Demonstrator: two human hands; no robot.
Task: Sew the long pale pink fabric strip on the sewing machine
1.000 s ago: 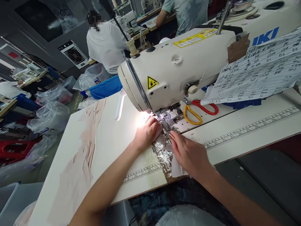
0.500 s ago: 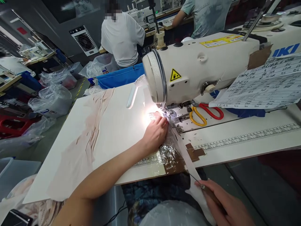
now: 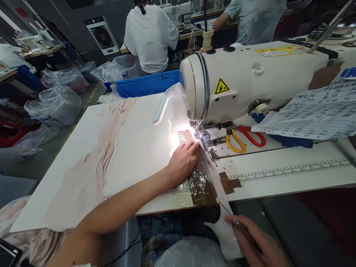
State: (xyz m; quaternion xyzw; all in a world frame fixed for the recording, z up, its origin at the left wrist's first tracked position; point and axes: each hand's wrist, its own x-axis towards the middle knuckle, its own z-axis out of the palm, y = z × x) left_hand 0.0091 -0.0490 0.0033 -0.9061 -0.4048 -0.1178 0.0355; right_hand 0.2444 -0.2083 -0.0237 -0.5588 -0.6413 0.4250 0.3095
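Here's the pale fabric strip (image 3: 219, 185), its upper end right in the bright light under the head of the sewing machine (image 3: 230, 85), its long axis slanting down and to the right, across the near edge of the white table (image 3: 150, 148), with the lower end hanging past that edge toward the person. Up by the needle area, the left hand (image 3: 183, 163) is palm down, fingers close together and slightly bent, fingertips pressing the cloth to the surface just in front of the machine's foot. The right hand (image 3: 258, 241), well apart from it and out beyond the near edge, is curled firmly around the dark handle of a thin metal pick (image 3: 228, 212); the shaft points up and to the left, lying across the strip near that same edge. Whether those fingers pinch the cloth too, I can't tell. Beneath and beside the strip, shiny brown tape (image 3: 204, 191) reaches down to the near edge. Right of the needle area, scissors (image 3: 236, 146) show one yellow loop and one red, partly under a written sheet (image 3: 317, 111). Over toward the table's left edge, pale, rumpled fabric pieces (image 3: 91, 174) lie stretched from near the far edge to the near left corner.
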